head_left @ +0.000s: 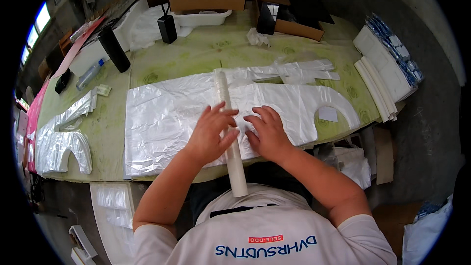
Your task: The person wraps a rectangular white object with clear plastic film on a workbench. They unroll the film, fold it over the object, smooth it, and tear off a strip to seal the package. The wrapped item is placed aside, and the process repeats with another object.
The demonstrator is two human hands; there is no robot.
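Note:
A stack of thin white plastic sheets [159,122], shaped like vest bags with curved cut-outs at the right, lies across the table before me. Over it, pointing toward my waist, rests a pale off-white tube [236,169]; its near end sticks out past the table edge. My left hand [211,132] hovers over or touches the tube, fingers spread and slightly bent; whether it bears on the tube I cannot tell. Just right of the tube is my right hand [267,132], fingers apart and bent above the plastic, holding nothing.
Cut plastic pieces [64,137] lie at the left. Behind stand a black cylinder [114,49], a clear bottle [90,74], a black box-shaped device [167,28] and cardboard boxes [208,3]. White rolls [375,88] lie beside a white box [382,61] of blue packets.

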